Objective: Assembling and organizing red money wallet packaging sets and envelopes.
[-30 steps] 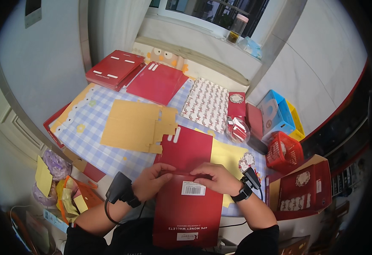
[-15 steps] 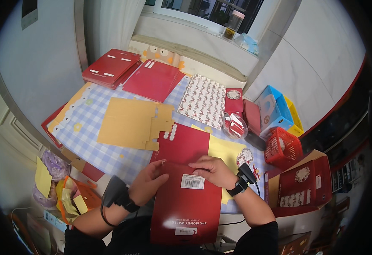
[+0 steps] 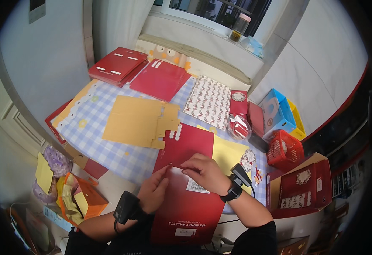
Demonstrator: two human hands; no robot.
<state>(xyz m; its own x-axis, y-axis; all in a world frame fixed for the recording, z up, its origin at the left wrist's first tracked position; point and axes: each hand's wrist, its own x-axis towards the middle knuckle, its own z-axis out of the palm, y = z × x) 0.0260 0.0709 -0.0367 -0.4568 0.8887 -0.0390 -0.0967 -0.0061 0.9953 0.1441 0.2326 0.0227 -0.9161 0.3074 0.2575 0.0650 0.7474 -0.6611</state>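
Observation:
A flat red packet (image 3: 181,212) with a white barcode label and pale print hangs over the table's near edge toward me. My left hand (image 3: 154,191) grips its upper left corner between thumb and fingers. At its top edge, my right hand (image 3: 205,174) pinches the packet just right of the left fingertips and partly covers the barcode label. Just beyond my hands lies a red card sheet (image 3: 190,144) with two white slots. Yellow paper (image 3: 228,155) is beside it, under a cluster of small wreath-patterned pieces (image 3: 248,159).
Stacked red cards (image 3: 118,66) and red sheets (image 3: 158,80) are at the back left. A tan die-cut sheet (image 3: 133,121) and a patterned sheet (image 3: 207,102) lie mid-table. On the right stand a clear tub (image 3: 239,127), red basket (image 3: 294,153), blue box (image 3: 275,112) and open carton (image 3: 275,191).
My left fingertips have come closer to my right ones along the packet's top edge. My right hand has shifted slightly up and left, and the packet's top now catches a glare.

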